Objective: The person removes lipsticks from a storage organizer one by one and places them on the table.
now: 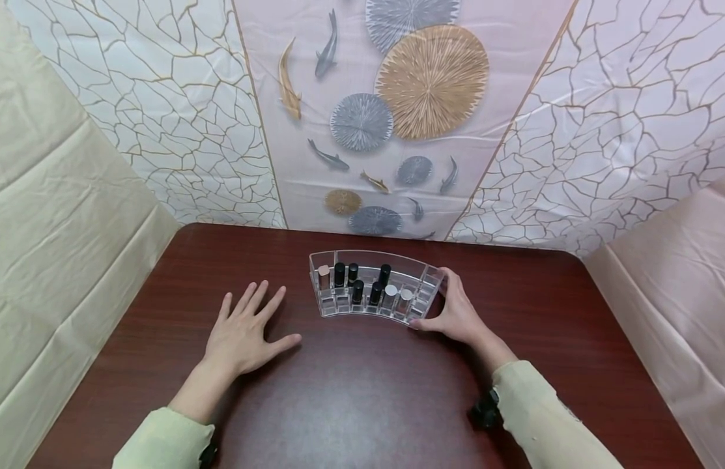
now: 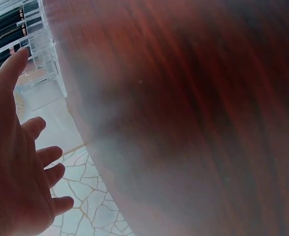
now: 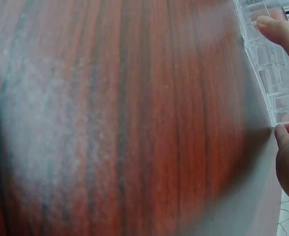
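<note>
A clear, curved lipstick organizer stands toward the back of the dark table, split into small compartments. Several black-capped lipstick tubes stand in it, with a pinkish-beige one at its left end. Two tubes with whitish tops are in the front row toward the right. My right hand grips the organizer's right end, thumb at the front corner and fingers at the back; the right wrist view shows the thumb over the clear compartments. To the left, apart from the organizer, my left hand has its fingers spread.
The reddish-brown wooden table reaches back to a patterned cloth wall with fish and round leaf designs. Pale fabric panels rise along both sides. Below the right sleeve is a dark wrist device.
</note>
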`<state>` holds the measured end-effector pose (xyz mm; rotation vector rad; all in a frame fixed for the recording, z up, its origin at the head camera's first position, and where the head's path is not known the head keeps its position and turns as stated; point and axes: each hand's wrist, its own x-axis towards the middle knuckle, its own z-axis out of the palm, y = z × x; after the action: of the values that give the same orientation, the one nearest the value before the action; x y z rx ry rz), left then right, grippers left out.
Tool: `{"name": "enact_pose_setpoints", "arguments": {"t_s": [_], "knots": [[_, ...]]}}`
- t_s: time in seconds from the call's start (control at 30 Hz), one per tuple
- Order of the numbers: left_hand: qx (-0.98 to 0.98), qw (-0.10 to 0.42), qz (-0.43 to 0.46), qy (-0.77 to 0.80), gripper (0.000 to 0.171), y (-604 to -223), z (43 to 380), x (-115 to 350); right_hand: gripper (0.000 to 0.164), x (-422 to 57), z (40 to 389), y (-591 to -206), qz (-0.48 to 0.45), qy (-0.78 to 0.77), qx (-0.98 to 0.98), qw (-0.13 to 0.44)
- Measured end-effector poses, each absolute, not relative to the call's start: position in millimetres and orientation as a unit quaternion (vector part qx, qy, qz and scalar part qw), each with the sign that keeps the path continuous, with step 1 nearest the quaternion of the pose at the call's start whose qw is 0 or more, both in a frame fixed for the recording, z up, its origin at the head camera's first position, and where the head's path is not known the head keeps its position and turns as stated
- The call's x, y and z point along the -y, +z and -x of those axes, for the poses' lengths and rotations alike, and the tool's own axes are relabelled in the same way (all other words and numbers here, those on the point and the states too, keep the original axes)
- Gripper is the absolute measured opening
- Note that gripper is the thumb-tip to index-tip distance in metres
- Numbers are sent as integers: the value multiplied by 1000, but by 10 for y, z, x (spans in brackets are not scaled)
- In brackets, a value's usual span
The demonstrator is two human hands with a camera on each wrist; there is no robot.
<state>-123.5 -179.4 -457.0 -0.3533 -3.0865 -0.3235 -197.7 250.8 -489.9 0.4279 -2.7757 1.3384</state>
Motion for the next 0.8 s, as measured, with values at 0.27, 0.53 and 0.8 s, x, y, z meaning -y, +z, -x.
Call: {"name": "enact_pose_setpoints", "arguments": {"t_s": [0.27, 0.53, 0.8], "knots": [[987, 11, 116, -110, 99, -4537, 1227, 1777, 124, -2510, 1966, -4868, -144, 422, 895, 18], [987, 10, 117, -108, 100, -4507, 1244, 1767, 124, -2489, 1992, -4774, -146, 385, 911, 7], [986, 11, 117, -114, 100, -4494, 1286, 1703, 122, -2495, 1993, -4695, -150, 331, 932, 15]]}}
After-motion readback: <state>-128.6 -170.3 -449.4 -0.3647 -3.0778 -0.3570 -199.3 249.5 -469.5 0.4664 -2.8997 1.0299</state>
